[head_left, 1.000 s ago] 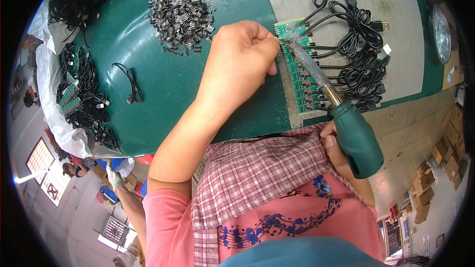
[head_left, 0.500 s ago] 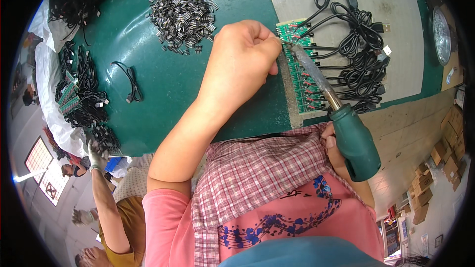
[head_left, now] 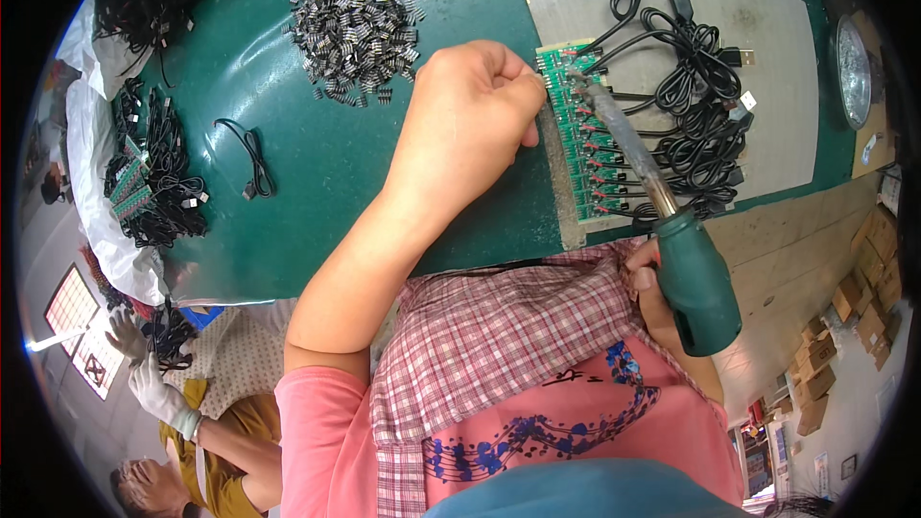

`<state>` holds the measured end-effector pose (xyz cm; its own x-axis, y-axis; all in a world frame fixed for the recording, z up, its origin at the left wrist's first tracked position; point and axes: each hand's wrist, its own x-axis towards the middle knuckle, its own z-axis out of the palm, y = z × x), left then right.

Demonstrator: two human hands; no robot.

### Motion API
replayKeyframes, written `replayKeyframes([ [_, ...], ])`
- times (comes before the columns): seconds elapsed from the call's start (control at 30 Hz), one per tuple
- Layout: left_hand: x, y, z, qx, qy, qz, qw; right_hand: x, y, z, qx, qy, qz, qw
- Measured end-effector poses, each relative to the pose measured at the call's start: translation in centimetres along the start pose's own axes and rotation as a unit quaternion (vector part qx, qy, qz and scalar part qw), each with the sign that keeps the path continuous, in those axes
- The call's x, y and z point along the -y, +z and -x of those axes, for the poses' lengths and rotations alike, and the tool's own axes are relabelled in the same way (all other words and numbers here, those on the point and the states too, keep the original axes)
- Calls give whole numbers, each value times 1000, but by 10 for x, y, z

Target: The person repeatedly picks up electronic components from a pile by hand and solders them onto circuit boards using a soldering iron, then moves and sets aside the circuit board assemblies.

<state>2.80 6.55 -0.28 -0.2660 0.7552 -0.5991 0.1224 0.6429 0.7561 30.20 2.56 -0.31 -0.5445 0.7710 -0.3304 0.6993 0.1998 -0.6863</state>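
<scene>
My left hand is closed in a pinch at the left edge of a strip of green circuit boards. Whatever sits between its fingertips is too small and covered to make out. My right hand is wrapped round the green handle of a soldering iron, mostly hidden behind it. The iron's tip is over the upper part of the boards, a little right of my left fingertips. Black USB cables run from the boards' right side in coiled bundles.
The boards lie on a grey plate on a green table. A pile of small black pin connectors is at the far left, near a loose cable. More cabled boards line the left edge. A co-worker's gloved hand holds cables.
The soldering iron has shifted slightly right, its tip drawing away from my left fingertips. My left hand stays put. The co-worker's gloved hands have moved away from the table with a cable bundle.
</scene>
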Motion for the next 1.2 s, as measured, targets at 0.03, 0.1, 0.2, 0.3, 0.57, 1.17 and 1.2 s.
replayKeyframes([
  [0.03, 0, 0, 0, 1, 1, 1, 1000, 2, -3, 1, 49, 45, 6, 998],
  [0.1, 1, -1, 0, 3, -1, 2, 1000, -2, 10, 9, 17, 65, -10, 998],
  [0.2, 3, -1, 0, 3, -1, 6, 1000, -4, 15, 10, -16, 79, -35, 996],
  [0.3, 4, -1, -1, 2, 2, 12, 1000, -3, 14, 7, 0, 54, -40, 998],
  [0.57, 6, 0, -1, 2, 9, 13, 1000, 6, 6, -3, -8, 20, -44, 999],
  [1.17, 1, -9, 1, -4, -5, 99, 995, 16, -3, -12, 11, 36, -143, 989],
  [1.2, -1, -7, 0, -6, 5, 81, 997, 12, 2, -11, 4, 12, -159, 987],
])
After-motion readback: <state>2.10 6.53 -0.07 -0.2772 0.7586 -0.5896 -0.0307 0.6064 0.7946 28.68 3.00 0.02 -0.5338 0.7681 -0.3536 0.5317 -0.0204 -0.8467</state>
